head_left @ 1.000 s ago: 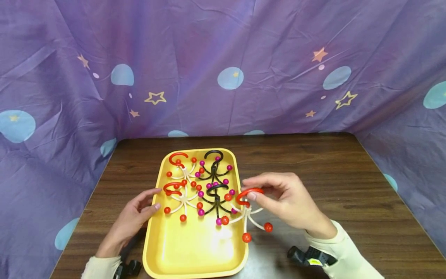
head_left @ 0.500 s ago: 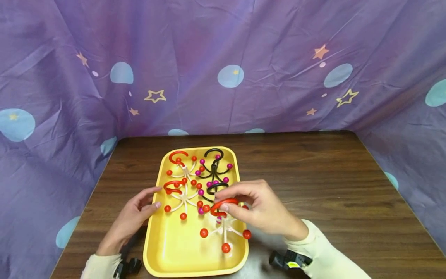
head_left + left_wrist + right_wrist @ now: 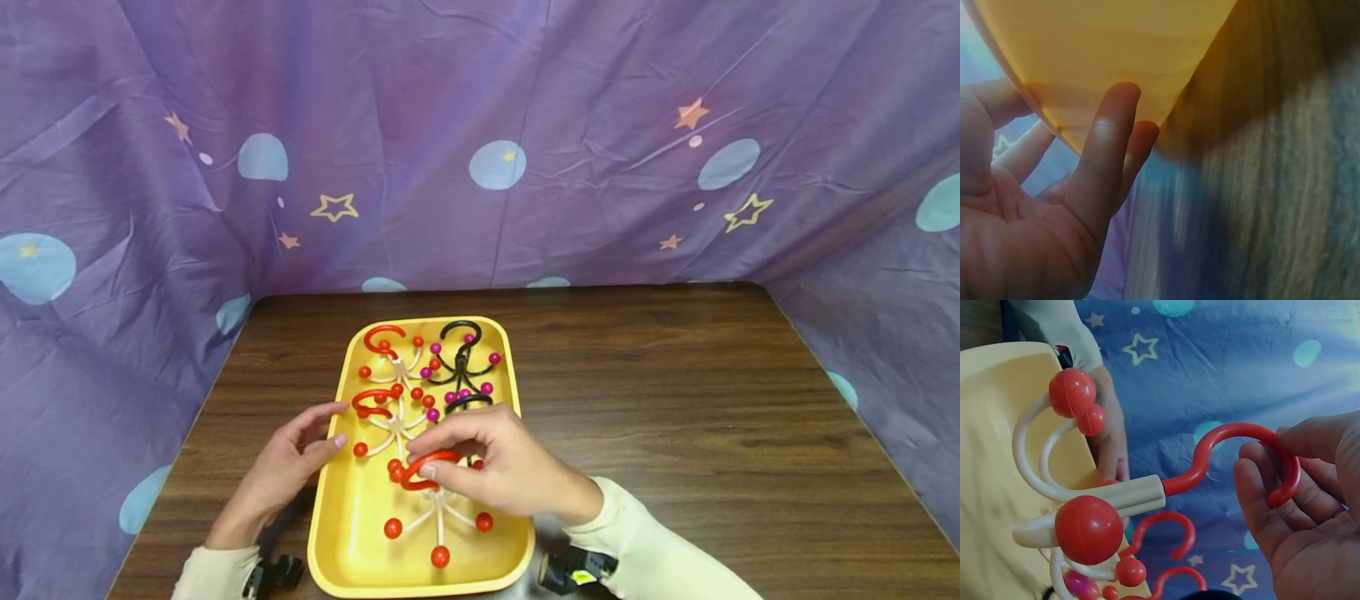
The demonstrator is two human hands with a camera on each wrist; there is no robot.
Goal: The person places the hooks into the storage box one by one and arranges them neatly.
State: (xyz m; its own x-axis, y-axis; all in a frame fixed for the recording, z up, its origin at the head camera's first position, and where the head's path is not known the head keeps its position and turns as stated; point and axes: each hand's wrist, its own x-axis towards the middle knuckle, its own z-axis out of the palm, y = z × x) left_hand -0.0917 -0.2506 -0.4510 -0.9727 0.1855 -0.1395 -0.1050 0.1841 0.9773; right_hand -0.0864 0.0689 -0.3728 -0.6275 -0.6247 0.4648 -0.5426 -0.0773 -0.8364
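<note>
My right hand (image 3: 502, 467) pinches the red hook of a hanger (image 3: 1138, 494) between thumb and fingers, above the near part of the yellow tray (image 3: 360, 533). The hanger has a white hub and curved white arms tipped with red balls, which point down. At the tray's left side, my left hand (image 3: 288, 467) grips the edge. In the left wrist view, fingers (image 3: 1100, 150) press the tray's outer wall (image 3: 1135, 44). Two similar red-hooked hangers lie at the tray's left, one far (image 3: 399, 364) and one nearer (image 3: 396, 425).
A black hanger (image 3: 461, 363) with magenta balls lies at the tray's far right. Nearer, another black hanger's hook (image 3: 468, 400) shows, the rest mostly behind my right hand. The tray stands on a dark wooden table (image 3: 660, 400) before a purple patterned curtain (image 3: 600, 233).
My right hand has carried the hanger left, from over the tray's right rim to above its near part, covering the nearer black hanger. The left hand stays at the tray's edge.
</note>
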